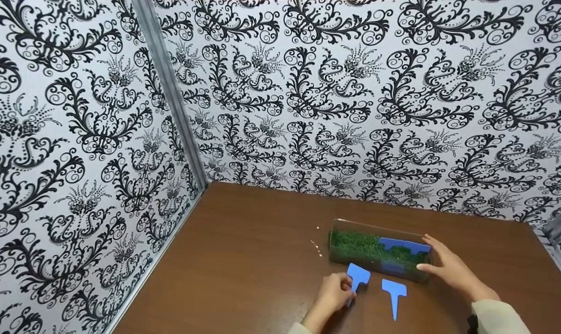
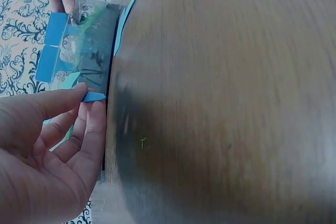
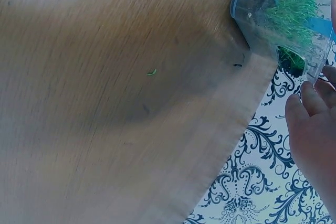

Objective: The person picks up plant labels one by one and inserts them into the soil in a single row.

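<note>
My left hand pinches the stem of a blue T-shaped plant label, held with its broad head up in front of a clear plastic box. In the left wrist view the stem's pointed tip sticks out between thumb and fingers. Green artificial grass fills the box. Two blue labels stand side by side in the grass at its right part. My right hand holds the box's right end, thumb in front and fingers behind. Another blue label lies on the table before the box.
The box stands on a brown wooden table. Small pale bits lie left of the box, and a green shred lies on the wood. Patterned black-and-white walls rise behind and at the left.
</note>
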